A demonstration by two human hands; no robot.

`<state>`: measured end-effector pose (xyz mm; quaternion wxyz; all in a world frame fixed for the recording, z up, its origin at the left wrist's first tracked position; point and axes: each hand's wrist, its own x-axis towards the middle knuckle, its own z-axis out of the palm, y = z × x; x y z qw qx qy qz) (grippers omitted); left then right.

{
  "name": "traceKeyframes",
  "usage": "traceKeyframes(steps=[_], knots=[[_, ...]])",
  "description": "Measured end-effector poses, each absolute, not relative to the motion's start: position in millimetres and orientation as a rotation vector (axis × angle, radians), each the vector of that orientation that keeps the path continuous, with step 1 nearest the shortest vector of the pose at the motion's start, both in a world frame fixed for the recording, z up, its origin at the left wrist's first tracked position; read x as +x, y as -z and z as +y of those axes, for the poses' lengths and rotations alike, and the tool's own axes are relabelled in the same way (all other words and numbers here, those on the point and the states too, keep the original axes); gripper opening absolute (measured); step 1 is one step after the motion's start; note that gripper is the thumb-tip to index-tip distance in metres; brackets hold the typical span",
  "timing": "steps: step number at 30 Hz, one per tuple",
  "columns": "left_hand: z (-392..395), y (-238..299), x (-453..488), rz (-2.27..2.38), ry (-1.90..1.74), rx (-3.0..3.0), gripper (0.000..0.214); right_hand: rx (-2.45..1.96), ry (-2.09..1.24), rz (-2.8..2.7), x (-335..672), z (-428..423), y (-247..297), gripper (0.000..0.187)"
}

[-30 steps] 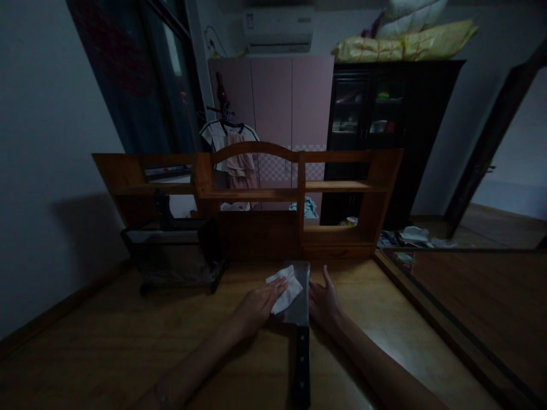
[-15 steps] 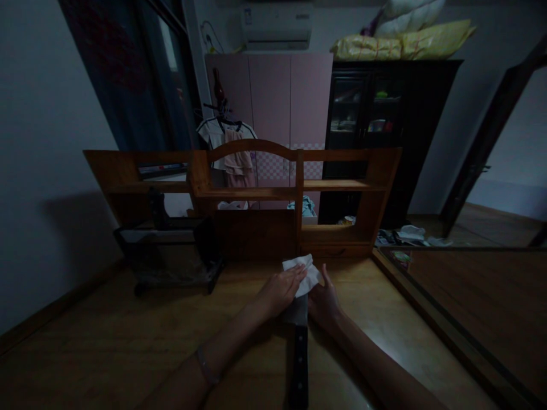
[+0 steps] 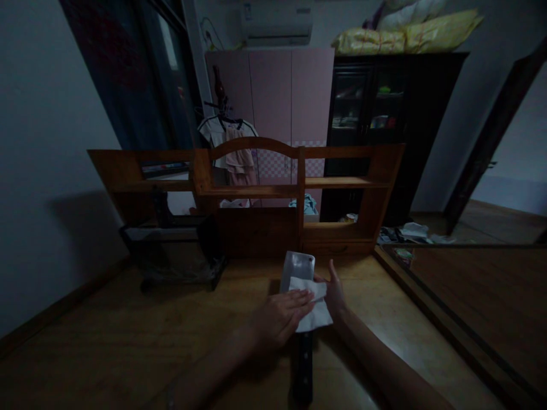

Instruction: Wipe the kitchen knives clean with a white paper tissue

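A kitchen cleaver (image 3: 298,265) points away from me, its broad metal blade at the far end and its black riveted handle (image 3: 303,364) towards me. My left hand (image 3: 284,316) presses a folded white tissue (image 3: 314,319) onto the lower blade near the handle, fingers laid together over it. At the blade's right edge is my right hand (image 3: 335,293), thumb raised; its other fingers go behind the blade and tissue and are mostly hidden, supporting the cleaver.
A wooden shelf unit (image 3: 252,192) stands at the far edge of the wooden tabletop (image 3: 222,319). A dark knife-block-like holder (image 3: 175,256) with clear wrap around its base stands at the left. A raised wooden edge (image 3: 427,302) runs along the right.
My left hand and the tissue have slid from the blade's far end down towards the handle, uncovering the tip. My right hand stays at the blade's right side.
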<state>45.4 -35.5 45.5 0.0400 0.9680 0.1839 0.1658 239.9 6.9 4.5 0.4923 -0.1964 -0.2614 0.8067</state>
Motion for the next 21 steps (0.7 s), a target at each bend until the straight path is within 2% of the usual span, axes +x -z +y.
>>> traceKeyframes(steps=[10, 21], knots=[[-51, -53, 46, 0.511, -0.509, 3.033, 0.043, -0.415, -1.902, -0.624, 237, -6, -20, 0.073], [-28, -56, 74, 0.727, -0.537, 3.021, 0.043, -0.504, -1.902, -0.518, 232, -4, -15, 0.065]])
